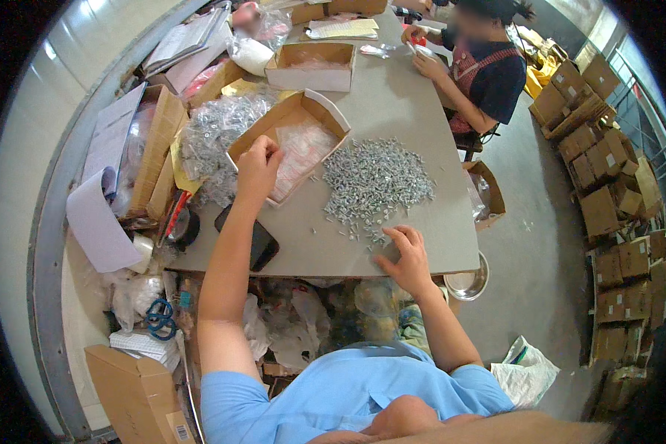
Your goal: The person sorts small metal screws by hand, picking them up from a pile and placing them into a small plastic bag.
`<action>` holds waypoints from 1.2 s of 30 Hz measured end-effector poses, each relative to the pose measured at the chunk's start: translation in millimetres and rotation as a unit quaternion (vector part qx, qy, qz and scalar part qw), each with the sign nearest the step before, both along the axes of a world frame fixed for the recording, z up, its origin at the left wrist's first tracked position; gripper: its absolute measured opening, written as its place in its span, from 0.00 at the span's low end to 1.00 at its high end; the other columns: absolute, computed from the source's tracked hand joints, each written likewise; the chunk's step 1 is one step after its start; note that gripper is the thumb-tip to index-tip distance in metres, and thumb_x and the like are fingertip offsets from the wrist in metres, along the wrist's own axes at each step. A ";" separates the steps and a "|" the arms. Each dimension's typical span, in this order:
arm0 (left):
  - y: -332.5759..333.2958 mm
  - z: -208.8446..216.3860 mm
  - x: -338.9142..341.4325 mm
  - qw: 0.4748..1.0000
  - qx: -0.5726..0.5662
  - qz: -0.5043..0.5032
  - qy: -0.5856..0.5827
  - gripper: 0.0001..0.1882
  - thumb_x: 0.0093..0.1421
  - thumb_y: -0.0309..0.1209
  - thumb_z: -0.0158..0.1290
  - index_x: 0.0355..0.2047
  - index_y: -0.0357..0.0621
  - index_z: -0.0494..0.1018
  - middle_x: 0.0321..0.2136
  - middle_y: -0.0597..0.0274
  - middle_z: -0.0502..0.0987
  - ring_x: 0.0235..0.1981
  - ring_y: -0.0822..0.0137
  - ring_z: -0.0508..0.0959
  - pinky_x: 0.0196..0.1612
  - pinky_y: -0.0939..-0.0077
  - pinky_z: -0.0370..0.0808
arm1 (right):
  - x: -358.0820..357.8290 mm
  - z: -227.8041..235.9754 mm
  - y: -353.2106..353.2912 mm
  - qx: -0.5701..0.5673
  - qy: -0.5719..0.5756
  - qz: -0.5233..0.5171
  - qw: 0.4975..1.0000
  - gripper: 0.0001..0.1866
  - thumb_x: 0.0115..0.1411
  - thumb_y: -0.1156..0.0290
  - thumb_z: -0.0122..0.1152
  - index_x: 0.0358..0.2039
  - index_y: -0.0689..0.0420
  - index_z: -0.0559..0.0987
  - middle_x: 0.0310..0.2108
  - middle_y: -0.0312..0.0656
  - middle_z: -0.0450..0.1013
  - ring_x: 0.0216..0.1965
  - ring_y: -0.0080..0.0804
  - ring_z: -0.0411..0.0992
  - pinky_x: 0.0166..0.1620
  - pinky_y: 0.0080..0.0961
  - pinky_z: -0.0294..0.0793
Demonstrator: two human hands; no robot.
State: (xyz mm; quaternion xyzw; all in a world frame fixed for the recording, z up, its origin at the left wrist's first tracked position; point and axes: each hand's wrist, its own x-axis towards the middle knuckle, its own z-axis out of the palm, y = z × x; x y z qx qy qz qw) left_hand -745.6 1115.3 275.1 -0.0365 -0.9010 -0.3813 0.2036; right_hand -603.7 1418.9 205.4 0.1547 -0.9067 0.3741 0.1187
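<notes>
My left hand (259, 164) is over the near left side of an open cardboard box (324, 111), its fingers curled together; whatever they hold, if anything, is hidden. Inside that box lie clear plastic bags (302, 152) with reddish print. To the right of the box, a wide heap of small silvery screws (377, 181) spreads over the grey table (303, 248). At the heap's near edge is my right hand (405, 260), thumb and fingers apart, fingertips close to a few stray screws.
Bags of metal parts (218, 140) crowd the left side, near a black tray-like thing (255, 244). Another open box (311, 66) stands farther back. Across the table a co-worker (481, 74) handles something small. A metal bowl (468, 280) and stacked cartons (614, 177) are at the right.
</notes>
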 end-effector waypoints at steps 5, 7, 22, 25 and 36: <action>25.4 -17.7 58.2 0.969 0.219 -0.096 -0.055 0.05 0.52 0.21 0.56 0.29 0.40 0.71 0.26 0.65 0.76 0.27 0.74 0.75 0.30 0.78 0.72 | -0.8 -4.9 10.1 -0.093 -0.021 -0.033 0.995 0.26 0.44 0.84 0.54 0.48 0.56 0.73 0.46 0.47 0.67 0.48 0.47 0.65 0.49 0.32 0.68; 35.4 -19.6 91.3 0.969 0.196 -0.117 -0.095 0.05 0.52 0.20 0.56 0.29 0.40 0.71 0.27 0.67 0.76 0.28 0.77 0.74 0.31 0.81 0.71 | -2.4 -7.6 12.9 -0.135 -0.039 -0.032 0.989 0.26 0.45 0.85 0.51 0.48 0.56 0.73 0.46 0.47 0.67 0.47 0.47 0.66 0.49 0.31 0.68; 104.9 -91.5 194.8 0.757 0.584 -0.170 -0.239 0.14 0.52 0.20 0.60 0.35 0.42 0.67 0.31 0.60 0.77 0.30 0.71 0.76 0.34 0.78 0.74 | 7.3 7.5 -3.4 -0.087 -0.045 0.036 0.995 0.19 0.48 0.74 0.63 0.43 0.59 0.75 0.41 0.47 0.71 0.43 0.42 0.71 0.46 0.32 0.70; 111.0 -95.0 196.4 0.762 0.587 -0.171 -0.213 0.12 0.52 0.22 0.60 0.36 0.40 0.70 0.32 0.63 0.76 0.30 0.72 0.76 0.36 0.78 0.74 | 31.3 19.6 -12.2 -0.229 -0.207 0.149 0.939 0.15 0.51 0.71 0.64 0.39 0.60 0.75 0.33 0.45 0.74 0.37 0.33 0.74 0.42 0.28 0.72; 107.8 -91.2 200.2 0.787 0.528 -0.182 -0.262 0.06 0.58 0.25 0.55 0.35 0.35 0.76 0.31 0.61 0.79 0.32 0.74 0.77 0.39 0.80 0.73 | -4.4 7.1 -10.9 0.036 0.030 0.003 0.999 0.06 0.50 0.73 0.62 0.31 0.56 0.77 0.33 0.42 0.69 0.38 0.42 0.68 0.41 0.35 0.69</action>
